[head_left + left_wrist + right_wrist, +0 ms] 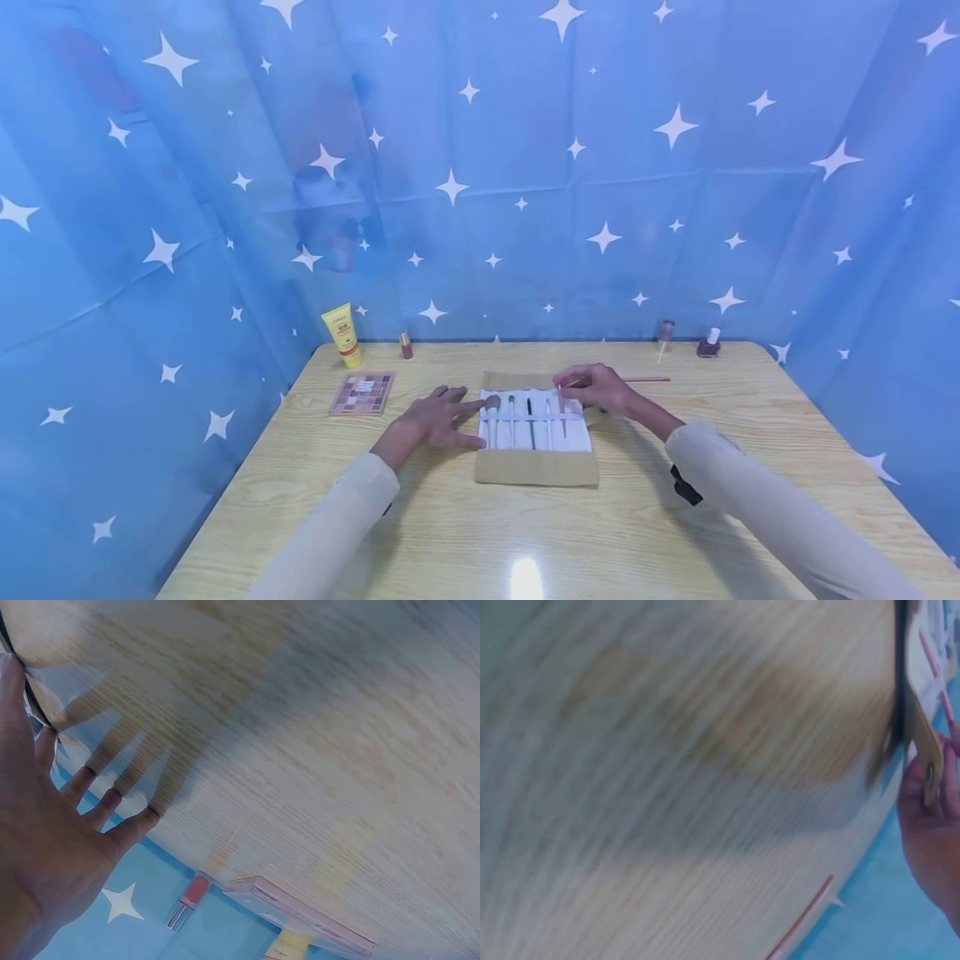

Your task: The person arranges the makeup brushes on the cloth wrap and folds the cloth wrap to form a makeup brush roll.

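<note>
An unrolled tan brush roll (537, 468) with a white lining lies on the table, several makeup brushes (532, 423) tucked side by side under its band. At its right end my right hand (600, 390) pinches the upper part of a thin pink makeup brush (562, 412), whose lower part lies over the lining. The right wrist view shows that pink stick beside the fingers, and the roll's tan edge (928, 754) against the hand. My left hand (435, 419) rests at the roll's left edge with fingers spread; the left wrist view shows those fingers (135, 827) extended.
Left of the roll lie an eyeshadow palette (362, 393), a yellow tube (342, 335) and a small lip gloss (406, 345). Behind on the right are a nail polish bottle (708, 343), a small pinkish item (665, 335) and a thin stick (648, 379). A starry curtain (525, 208) borders the table.
</note>
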`<state>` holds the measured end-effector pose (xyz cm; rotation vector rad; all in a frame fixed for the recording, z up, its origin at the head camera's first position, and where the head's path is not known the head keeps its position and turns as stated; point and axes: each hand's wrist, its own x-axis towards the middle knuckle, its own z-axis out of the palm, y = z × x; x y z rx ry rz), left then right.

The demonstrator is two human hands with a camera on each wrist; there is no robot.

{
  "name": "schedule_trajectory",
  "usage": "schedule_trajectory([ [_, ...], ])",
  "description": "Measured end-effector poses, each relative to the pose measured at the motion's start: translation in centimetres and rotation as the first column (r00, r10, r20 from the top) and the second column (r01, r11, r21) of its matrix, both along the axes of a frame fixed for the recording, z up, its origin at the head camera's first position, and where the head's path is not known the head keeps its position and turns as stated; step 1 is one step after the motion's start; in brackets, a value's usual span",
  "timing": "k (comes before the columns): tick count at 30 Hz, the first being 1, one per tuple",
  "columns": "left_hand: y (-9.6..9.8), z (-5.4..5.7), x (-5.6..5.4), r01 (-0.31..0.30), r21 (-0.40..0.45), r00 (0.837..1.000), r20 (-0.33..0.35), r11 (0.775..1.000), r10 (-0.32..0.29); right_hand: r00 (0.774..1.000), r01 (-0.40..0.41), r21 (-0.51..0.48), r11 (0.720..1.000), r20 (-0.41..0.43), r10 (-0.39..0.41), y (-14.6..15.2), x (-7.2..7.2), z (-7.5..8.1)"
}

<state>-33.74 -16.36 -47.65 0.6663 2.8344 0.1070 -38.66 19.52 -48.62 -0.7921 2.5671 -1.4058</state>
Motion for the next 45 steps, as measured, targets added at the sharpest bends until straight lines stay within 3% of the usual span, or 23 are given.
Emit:
schedule_trajectory([
  [12,0.0,-0.2,-0.1,0.01,-0.006,1.0,-0.014,1.0,-0.01,0.998,-0.017,0.076,0.997,-0.058,0.022,0.3,0.7,-0.6],
  [23,0.0,0.1,0.1,0.015,-0.001,1.0,-0.015,1.0,-0.015,0.987,-0.071,0.085,0.994,-0.139,0.083,0.5,1.1,-1.0],
  [37,0.0,0.2,0.2,0.013,0.008,1.0,-0.016,1.0,-0.013,0.981,-0.118,0.127,0.985,-0.14,0.135,0.6,1.7,-1.3],
  [45,0.0,0.0,0.0,0.009,0.001,1.0,-0.006,1.0,-0.009,0.97,-0.129,0.104,0.986,-0.194,0.147,0.7,1.8,-1.6],
])
